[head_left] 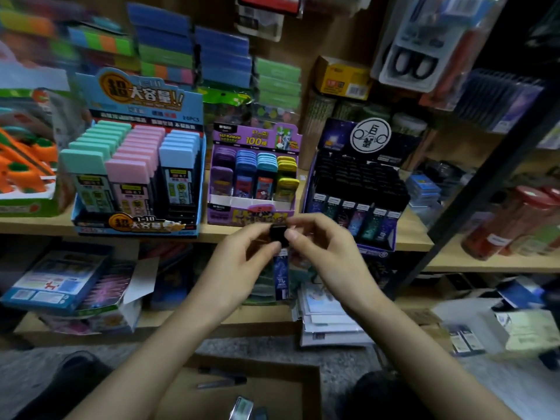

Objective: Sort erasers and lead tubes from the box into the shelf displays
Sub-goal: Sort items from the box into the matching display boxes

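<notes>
Head view: the left grip (242, 265) and right grip (327, 253) both pinch the black cap of an upright blue lead tube (281, 274) before the black display (357, 183) on the shelf (415, 236).

Blister pack of scissors (415, 63) hanging up top right, yellow carton (342, 78) just left of it, orange carrot-shaped stuff (27, 165) far left, paper stack (330, 316) down low.

We are looking at a lead tube (281, 272) showing dark blue under a black cap. Along the front edge of the shelf (212, 235), the blue display (91, 221) is showing mint, pink and pale-blue rows, the purple display (218, 215) purple, blue, teal and yellow.
</notes>
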Demonstrator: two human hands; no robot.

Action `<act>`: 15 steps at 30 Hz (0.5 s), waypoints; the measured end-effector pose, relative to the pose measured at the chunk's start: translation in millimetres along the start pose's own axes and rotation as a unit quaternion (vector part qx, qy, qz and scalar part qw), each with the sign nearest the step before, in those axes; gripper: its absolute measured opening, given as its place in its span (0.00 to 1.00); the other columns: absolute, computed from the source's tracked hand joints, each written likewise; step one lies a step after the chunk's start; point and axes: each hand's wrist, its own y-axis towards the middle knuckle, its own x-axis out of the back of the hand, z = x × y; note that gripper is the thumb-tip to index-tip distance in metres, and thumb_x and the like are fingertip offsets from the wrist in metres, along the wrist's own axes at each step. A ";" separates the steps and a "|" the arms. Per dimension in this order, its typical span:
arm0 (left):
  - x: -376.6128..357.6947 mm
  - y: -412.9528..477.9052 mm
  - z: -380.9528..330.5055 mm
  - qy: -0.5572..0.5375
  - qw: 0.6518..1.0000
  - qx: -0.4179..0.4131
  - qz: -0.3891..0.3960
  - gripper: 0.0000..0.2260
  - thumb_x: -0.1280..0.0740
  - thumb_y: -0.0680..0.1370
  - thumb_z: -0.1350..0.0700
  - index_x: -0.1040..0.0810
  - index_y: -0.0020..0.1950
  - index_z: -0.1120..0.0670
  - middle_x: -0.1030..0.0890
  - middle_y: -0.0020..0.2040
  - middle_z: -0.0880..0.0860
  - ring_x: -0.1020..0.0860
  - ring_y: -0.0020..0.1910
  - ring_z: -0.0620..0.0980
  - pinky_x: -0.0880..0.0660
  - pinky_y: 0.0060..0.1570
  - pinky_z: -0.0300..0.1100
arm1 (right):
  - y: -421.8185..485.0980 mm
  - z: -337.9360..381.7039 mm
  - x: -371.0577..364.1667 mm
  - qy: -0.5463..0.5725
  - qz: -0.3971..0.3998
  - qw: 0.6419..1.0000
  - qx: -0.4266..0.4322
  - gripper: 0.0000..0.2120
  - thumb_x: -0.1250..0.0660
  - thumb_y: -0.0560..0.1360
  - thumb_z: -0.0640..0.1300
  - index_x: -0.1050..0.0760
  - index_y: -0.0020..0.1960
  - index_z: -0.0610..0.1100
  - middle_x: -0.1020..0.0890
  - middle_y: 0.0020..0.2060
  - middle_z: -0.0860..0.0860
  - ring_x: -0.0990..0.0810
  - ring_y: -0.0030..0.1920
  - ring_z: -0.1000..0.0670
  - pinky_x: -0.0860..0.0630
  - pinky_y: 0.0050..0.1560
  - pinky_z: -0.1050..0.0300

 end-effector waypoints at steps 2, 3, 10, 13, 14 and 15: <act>-10.5 1.7 0.6 0.021 1.000 -0.005 0.010 0.11 0.35 0.77 0.60 0.22 0.57 0.49 0.19 0.52 0.49 0.22 0.53 0.43 0.25 0.53 0.39 | -0.3 2.6 9.6 -0.049 0.005 0.998 0.026 0.05 0.33 0.75 0.39 0.22 0.51 0.43 0.18 0.42 0.43 0.20 0.43 0.47 0.22 0.47 0.47; -14.3 3.5 0.8 0.030 0.999 -0.009 0.008 0.11 0.34 0.77 0.60 0.22 0.57 0.49 0.20 0.52 0.49 0.22 0.52 0.42 0.25 0.53 0.39 | -0.7 3.2 12.8 -0.073 0.005 0.997 0.031 0.05 0.33 0.75 0.38 0.21 0.51 0.42 0.18 0.42 0.44 0.19 0.43 0.47 0.21 0.46 0.47; -14.1 36.8 7.7 0.238 0.966 -0.098 -0.042 0.12 0.32 0.75 0.54 0.23 0.58 0.53 0.26 0.52 0.46 0.27 0.53 0.42 0.31 0.51 0.35 | 22.2 22.5 63.7 -0.132 -0.142 0.973 0.129 0.05 0.33 0.75 0.38 0.23 0.49 0.46 0.21 0.40 0.57 0.23 0.41 0.61 0.24 0.46 0.62; -7.9 46.6 22.7 0.357 0.929 -0.080 -0.044 0.18 0.31 0.75 0.51 0.26 0.62 0.55 0.27 0.57 0.51 0.30 0.59 0.49 0.31 0.57 0.46 | 34.2 18.6 79.9 -0.137 -0.212 0.956 0.148 0.04 0.34 0.76 0.39 0.22 0.50 0.43 0.21 0.40 0.55 0.22 0.43 0.57 0.23 0.47 0.59; -6.9 47.9 27.6 0.390 0.917 -0.072 -0.036 0.19 0.32 0.75 0.50 0.27 0.64 0.55 0.27 0.59 0.52 0.31 0.60 0.51 0.32 0.58 0.47 | 38.1 14.5 80.1 -0.142 -0.219 0.954 0.145 0.04 0.34 0.76 0.39 0.22 0.50 0.42 0.21 0.40 0.54 0.22 0.43 0.55 0.23 0.47 0.58; -6.9 48.6 31.8 0.416 0.906 -0.067 -0.028 0.20 0.32 0.75 0.49 0.28 0.65 0.55 0.27 0.59 0.52 0.31 0.60 0.51 0.32 0.58 0.47 | 41.8 9.8 78.5 -0.147 -0.222 0.953 0.143 0.04 0.34 0.76 0.38 0.22 0.50 0.41 0.21 0.41 0.54 0.22 0.43 0.55 0.24 0.48 0.58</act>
